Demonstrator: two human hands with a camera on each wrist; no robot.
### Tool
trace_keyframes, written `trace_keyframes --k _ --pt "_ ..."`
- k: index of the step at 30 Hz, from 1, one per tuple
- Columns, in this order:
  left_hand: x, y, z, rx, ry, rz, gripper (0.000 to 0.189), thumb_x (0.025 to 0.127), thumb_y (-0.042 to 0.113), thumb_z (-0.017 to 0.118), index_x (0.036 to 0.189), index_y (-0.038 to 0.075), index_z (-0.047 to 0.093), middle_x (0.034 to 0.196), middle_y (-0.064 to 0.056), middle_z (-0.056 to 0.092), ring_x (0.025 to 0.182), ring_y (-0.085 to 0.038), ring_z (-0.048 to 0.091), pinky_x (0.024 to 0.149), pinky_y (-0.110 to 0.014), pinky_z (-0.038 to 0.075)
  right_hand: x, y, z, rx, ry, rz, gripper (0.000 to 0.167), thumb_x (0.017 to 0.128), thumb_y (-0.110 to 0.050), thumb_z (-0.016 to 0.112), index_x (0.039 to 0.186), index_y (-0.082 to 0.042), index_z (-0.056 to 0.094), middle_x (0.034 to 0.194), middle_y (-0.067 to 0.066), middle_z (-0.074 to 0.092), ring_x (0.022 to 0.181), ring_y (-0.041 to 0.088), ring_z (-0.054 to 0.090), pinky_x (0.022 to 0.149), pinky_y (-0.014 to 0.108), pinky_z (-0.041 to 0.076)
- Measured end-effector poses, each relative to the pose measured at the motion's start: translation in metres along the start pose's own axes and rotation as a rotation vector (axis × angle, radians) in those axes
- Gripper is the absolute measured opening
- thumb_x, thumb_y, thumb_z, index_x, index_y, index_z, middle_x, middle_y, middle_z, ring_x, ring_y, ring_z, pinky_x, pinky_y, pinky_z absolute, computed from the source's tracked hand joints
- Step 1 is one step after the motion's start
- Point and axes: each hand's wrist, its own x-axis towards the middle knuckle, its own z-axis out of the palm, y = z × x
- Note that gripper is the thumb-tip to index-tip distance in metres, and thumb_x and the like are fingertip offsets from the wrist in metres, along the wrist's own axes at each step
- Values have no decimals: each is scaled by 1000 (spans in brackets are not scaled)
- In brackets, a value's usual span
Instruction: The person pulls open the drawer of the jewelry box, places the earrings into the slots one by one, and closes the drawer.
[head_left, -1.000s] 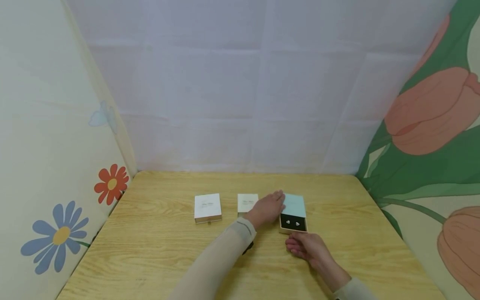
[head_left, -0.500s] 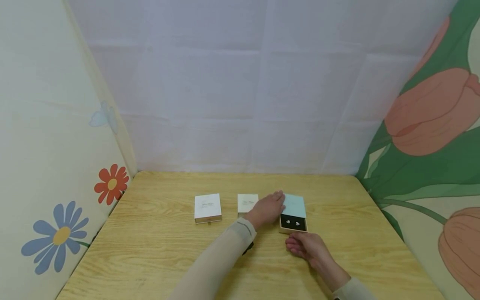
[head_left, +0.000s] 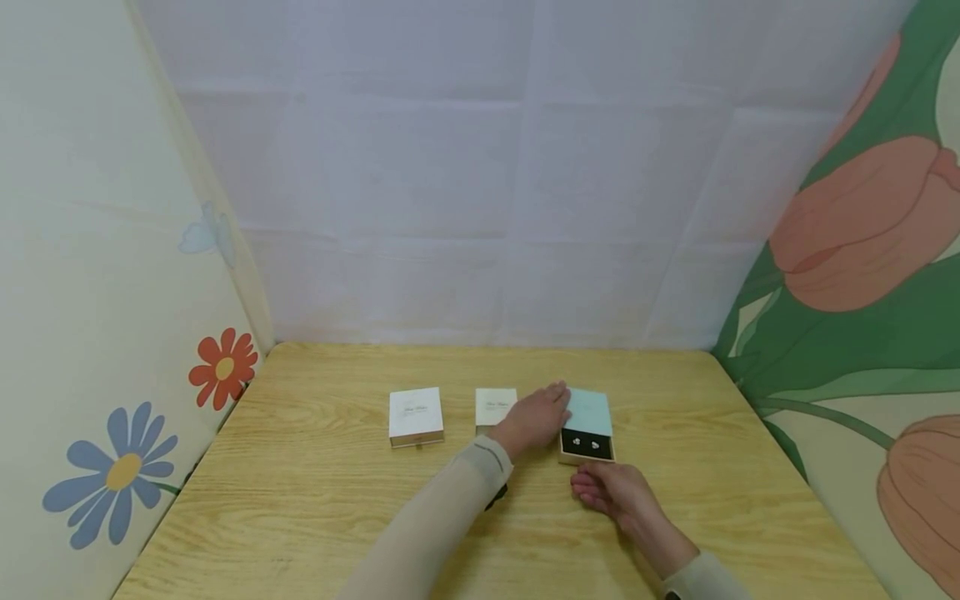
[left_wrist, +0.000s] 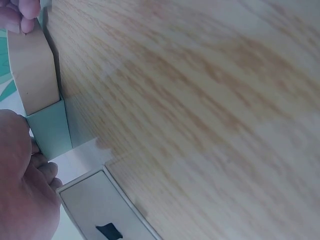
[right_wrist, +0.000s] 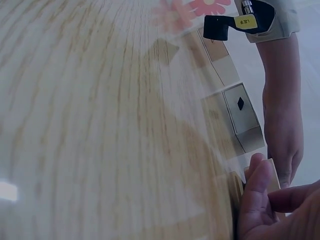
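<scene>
A light blue drawer-style jewelry box [head_left: 587,410] lies on the table, its drawer [head_left: 567,459] partly out towards me. On the drawer's black pad [head_left: 586,452] sits a pair of small silvery earrings [head_left: 596,445]. My left hand [head_left: 534,418] holds the blue sleeve [left_wrist: 51,131] at its left side; the head view hides its thumb. At the drawer's front end is my right hand [head_left: 611,490], its fingers curled. Its fingertips [left_wrist: 24,21] touch that end in the left wrist view, while thumb and index finger close on it in the right wrist view.
A cream box [head_left: 491,406] stands just left of my left hand, partly covered by it. Farther left is a white box [head_left: 416,414]. Both rest on the wooden table [head_left: 315,500]. A white cloth [head_left: 480,208] hangs behind, with printed panels at both sides.
The drawer has slid slightly back into the blue sleeve, with my right hand moving a little the same way. My left hand and the other boxes stay put.
</scene>
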Motion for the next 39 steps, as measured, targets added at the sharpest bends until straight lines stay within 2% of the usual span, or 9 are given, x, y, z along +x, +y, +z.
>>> trace_keyframes --k 16,21,39 --pt "-2 -1 -2 -33 18 21 55 113 36 27 159 7 30 167 -7 25 153 -18 24 125 -30 23 5 -3 -1 -3 11 31 26 102 -7 54 119 13 61 82 11 75 73 18 74 70 30 63" --pt "0 -2 1 -29 26 24 55 113 37 25 160 7 29 167 -7 24 154 -18 24 125 -30 23 6 -5 -1 -5 12 42 25 103 -7 53 118 11 62 82 11 76 74 18 74 70 31 63" --pt "1 -2 -1 -79 1 6 56 113 38 26 160 8 27 168 -6 22 154 -18 22 125 -31 21 11 -6 0 28 4 31 25 101 -6 55 117 12 61 81 11 75 72 18 73 69 31 63"
